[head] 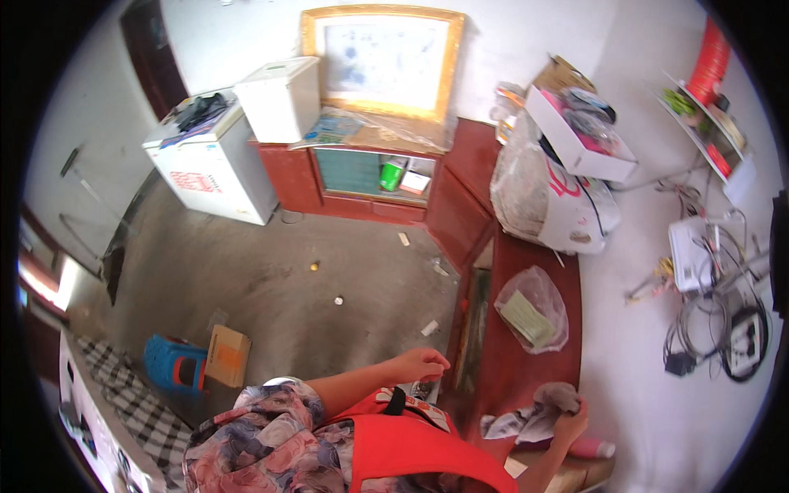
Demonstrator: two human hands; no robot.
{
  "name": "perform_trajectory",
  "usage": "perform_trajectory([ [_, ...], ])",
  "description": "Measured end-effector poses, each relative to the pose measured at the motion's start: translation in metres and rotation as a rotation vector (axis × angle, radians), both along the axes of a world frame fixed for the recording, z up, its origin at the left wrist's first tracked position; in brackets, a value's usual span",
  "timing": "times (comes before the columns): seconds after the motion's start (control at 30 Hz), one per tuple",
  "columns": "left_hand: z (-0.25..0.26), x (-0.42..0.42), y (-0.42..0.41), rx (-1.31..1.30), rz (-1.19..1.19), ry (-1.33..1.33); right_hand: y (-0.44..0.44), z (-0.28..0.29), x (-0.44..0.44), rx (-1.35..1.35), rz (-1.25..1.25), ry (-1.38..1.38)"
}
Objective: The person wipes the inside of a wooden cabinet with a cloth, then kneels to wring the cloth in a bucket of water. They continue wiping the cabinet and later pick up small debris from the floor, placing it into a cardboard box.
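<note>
My right hand grips a crumpled grey cloth over the near end of a dark red wooden cabinet. Part of the cloth hangs down to the cabinet top. Beside that wrist lies a pink bottle with a pale cap, partly hidden by the arm. My left hand hovers in front of my red apron, fingers loosely bent and nothing visible in them. Farther along the cabinet top sits a clear plastic bag around a pale green packet.
Cables and a white box hang on the right wall. A large bag and a white carton crowd the cabinet's far end. On the left floor stand a blue plastic stool and a cardboard box. A white chest freezer stands beyond.
</note>
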State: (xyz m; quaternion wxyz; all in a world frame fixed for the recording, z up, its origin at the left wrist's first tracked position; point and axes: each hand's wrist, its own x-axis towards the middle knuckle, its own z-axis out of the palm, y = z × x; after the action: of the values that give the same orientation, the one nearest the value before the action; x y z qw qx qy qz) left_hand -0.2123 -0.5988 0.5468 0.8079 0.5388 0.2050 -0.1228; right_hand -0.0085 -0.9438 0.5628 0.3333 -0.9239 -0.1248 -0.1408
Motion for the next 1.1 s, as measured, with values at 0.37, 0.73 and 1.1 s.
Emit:
perform_trajectory([
  [0.37,-0.008,0.009,0.028,0.078,0.366,0.342,0.086,-0.108,0.142,-0.386,-0.030,0.617],
  [0.73,-0.020,0.018,0.061,0.085,0.477,0.494,0.130,-0.201,0.204,-0.179,0.142,0.351],
  [1.1,-0.056,0.074,0.171,0.058,0.429,0.315,0.250,-0.048,0.128,0.610,0.352,0.838],
])
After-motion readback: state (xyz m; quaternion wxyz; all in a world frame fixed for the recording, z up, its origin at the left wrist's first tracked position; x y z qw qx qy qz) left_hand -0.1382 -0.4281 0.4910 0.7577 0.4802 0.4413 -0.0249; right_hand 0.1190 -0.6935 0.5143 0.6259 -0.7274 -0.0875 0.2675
